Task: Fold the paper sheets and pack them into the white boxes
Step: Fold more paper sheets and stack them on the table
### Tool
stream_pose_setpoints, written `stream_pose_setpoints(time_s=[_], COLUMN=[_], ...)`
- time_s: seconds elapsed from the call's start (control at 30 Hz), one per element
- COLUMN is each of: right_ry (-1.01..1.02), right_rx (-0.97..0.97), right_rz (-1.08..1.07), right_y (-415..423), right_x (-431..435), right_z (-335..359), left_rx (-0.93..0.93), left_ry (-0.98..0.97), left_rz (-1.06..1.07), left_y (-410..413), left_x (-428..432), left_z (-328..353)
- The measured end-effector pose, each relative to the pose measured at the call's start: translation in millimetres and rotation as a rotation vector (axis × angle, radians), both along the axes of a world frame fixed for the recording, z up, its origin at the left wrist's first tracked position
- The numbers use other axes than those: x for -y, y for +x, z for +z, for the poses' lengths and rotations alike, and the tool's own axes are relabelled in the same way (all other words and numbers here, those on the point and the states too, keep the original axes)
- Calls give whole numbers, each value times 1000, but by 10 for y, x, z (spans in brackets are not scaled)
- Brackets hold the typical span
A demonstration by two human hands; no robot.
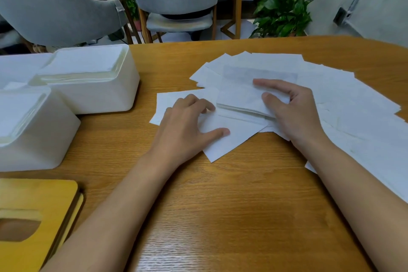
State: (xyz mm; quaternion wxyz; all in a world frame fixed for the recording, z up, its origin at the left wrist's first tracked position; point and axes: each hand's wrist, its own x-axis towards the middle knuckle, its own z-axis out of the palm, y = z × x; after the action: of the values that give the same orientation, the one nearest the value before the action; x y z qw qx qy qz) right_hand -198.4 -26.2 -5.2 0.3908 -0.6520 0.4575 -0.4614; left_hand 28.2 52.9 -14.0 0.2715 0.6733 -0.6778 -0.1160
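Two white boxes sit on the desk (220, 205) at 9 to 10 o'clock from the hands. The far white box (99, 95) is filled to its rim with a pile of folded sheets (84, 64). The near white box (39, 146) at 9 o'clock, touching it, also holds folded white sheets (15, 112) near its top. A wooden lid (33, 194) with an oval slot lies at 7 o'clock.

The right hand (295, 110) grasps a folded stack (238, 99) at its right end, thumb and forefinger laid over it. The left hand (187, 126), just at 8 o'clock from that stack, is released, its spread fingertips pressing a flat sheet (223, 143) onto the desk. Loose sheets (342, 99) fan out under the stack, from 12 to 4 o'clock.
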Motion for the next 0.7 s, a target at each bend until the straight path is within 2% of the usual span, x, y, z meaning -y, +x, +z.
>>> stream_pose_setpoints(time_s=[0.2, 0.47, 0.7], right_ry=[-15, -27, -37], right_rx=[-5, -31, -29], right_rz=[-12, 10, 17], right_y=[7, 10, 3], right_x=[11, 23, 35], right_z=[-35, -52, -62], left_rx=[34, -194, -289], left_ry=[28, 104, -6], left_rz=[12, 45, -90], left_y=[-13, -14, 37], left_x=[-13, -11, -34], left_z=[67, 108, 184])
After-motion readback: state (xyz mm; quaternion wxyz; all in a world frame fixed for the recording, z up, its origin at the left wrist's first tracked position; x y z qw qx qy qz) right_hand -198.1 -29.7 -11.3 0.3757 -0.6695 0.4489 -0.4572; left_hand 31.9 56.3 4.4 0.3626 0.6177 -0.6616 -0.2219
